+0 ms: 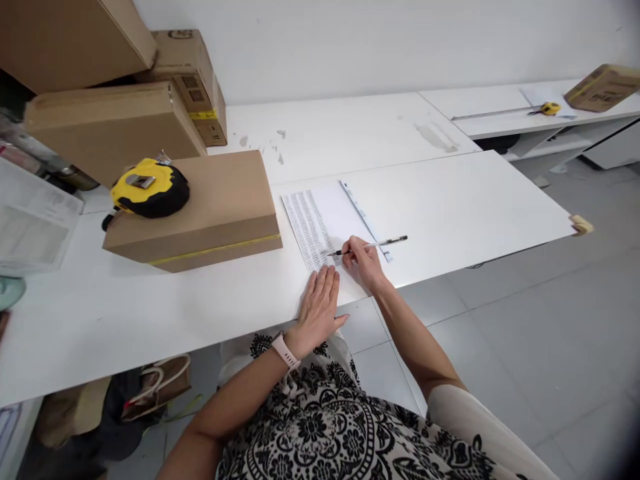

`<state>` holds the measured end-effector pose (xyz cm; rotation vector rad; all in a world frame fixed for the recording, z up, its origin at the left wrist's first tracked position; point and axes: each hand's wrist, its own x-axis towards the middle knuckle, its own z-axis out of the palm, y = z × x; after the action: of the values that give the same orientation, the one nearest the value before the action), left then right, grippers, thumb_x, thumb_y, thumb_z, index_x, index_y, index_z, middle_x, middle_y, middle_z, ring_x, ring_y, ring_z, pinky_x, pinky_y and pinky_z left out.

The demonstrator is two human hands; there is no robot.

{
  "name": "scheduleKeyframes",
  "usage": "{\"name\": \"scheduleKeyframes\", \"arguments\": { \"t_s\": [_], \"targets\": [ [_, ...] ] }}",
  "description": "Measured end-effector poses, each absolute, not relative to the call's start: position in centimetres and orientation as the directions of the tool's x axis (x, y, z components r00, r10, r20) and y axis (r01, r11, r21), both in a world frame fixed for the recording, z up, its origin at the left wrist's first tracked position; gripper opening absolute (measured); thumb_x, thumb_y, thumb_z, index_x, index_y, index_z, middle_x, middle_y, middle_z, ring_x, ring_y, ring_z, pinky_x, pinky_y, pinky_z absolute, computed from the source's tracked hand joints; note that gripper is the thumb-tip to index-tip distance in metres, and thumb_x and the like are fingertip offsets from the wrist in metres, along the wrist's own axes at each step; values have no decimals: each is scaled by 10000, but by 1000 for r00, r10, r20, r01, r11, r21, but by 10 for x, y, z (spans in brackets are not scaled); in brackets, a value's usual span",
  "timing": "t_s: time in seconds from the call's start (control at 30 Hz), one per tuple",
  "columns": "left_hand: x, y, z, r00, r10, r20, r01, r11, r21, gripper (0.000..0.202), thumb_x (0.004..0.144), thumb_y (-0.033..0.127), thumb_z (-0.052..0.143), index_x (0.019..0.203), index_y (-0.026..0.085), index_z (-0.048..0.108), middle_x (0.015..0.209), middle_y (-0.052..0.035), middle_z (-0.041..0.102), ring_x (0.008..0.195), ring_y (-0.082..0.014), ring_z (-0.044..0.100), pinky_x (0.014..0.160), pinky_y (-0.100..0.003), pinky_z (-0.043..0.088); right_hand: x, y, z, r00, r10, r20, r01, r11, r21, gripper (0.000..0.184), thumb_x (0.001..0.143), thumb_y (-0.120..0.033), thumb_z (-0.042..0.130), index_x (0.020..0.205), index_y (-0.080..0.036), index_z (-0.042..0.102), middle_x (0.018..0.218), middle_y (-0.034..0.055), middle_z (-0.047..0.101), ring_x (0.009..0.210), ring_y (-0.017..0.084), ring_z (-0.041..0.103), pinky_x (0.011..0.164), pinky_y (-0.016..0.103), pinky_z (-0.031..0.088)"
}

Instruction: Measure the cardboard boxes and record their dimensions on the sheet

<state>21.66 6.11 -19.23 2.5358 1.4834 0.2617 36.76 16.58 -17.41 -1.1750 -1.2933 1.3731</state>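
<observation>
A sheet of paper (333,200) with columns of small writing down its left side lies on the white table. My right hand (363,260) grips a pen (387,242), its tip at the written columns. Flat on the table's front edge rests my left hand (320,298), fingers stretched over the paper's lower edge. A pale blue printed strip (361,215) runs along the paper's right side. To the left, a closed cardboard box (220,193) bears a yellow and black tape measure (150,188).
Several cardboard boxes (115,120) are stacked at the back left, beside a translucent plastic bin (33,217). Far right, another tape measure (551,108) with its blade out lies near a small box (603,88). The white table (480,207) ends at a padded corner (581,225). Bags (160,387) sit underneath.
</observation>
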Motion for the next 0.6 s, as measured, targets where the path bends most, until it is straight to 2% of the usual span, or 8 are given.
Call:
{"name": "scheduleKeyframes", "arguments": {
  "t_s": [0.03,0.1,0.17,0.2,0.3,0.33,0.43,0.6],
  "targets": [
    [218,64,-192,479,877,44,851,-476,224,911,924,455,641,1582,-54,272,1683,-293,236,1592,-388,182,1303,-561,183,366,165,-176,-156,986,-58,26,-55,-998,520,941,-712,510,855,-224,668,560,-24,577,595,168,615,750,353,547],
    [219,67,-191,467,883,40,865,-466,183,868,931,418,636,1579,-50,298,1683,-281,253,1591,-381,198,1305,-553,186,366,165,-179,-188,981,-38,36,-32,-999,526,967,-703,464,1052,-235,689,759,16,687,798,191,685,857,361,540],
    [221,67,-191,451,892,43,878,-451,159,830,932,386,633,1581,-29,323,1680,-263,286,1588,-370,224,1303,-547,203,369,168,-181,-230,973,-12,62,2,-998,516,953,-692,512,1156,-244,671,968,48,732,963,207,687,920,367,523],
    [222,66,-191,441,896,46,884,-443,149,817,928,367,635,1581,-20,332,1677,-255,303,1586,-365,234,1303,-544,210,370,170,-182,-242,970,-5,96,19,-995,495,929,-686,562,1111,-240,677,980,49,727,958,209,677,898,363,522],
    [227,65,-193,419,906,57,897,-423,128,780,915,297,637,1582,7,355,1666,-236,349,1578,-362,262,1300,-540,225,374,175,-186,-248,969,15,204,67,-977,437,867,-655,675,828,-223,621,769,3,632,734,170,580,709,322,484],
    [228,64,-193,415,908,59,900,-419,123,763,915,274,628,1582,15,361,1661,-232,363,1574,-365,274,1297,-543,233,374,175,-187,-253,967,21,215,77,-974,439,867,-645,680,786,-224,586,718,-12,589,677,154,534,659,311,456],
    [230,64,-193,409,911,57,903,-413,121,711,933,227,580,1583,26,369,1652,-230,384,1563,-373,298,1288,-556,257,376,176,-188,-273,962,19,177,69,-982,401,852,-604,718,835,-235,563,695,-34,564,619,136,489,607,297,424],
    [231,64,-191,395,916,68,904,-401,150,749,932,198,562,1617,44,304,1659,-232,368,1578,-370,257,1291,-579,245,380,179,-187,-313,946,-84,92,-57,-994,421,800,-596,769,933,-247,575,811,15,693,742,190,654,722,352,522]
  ]
}}
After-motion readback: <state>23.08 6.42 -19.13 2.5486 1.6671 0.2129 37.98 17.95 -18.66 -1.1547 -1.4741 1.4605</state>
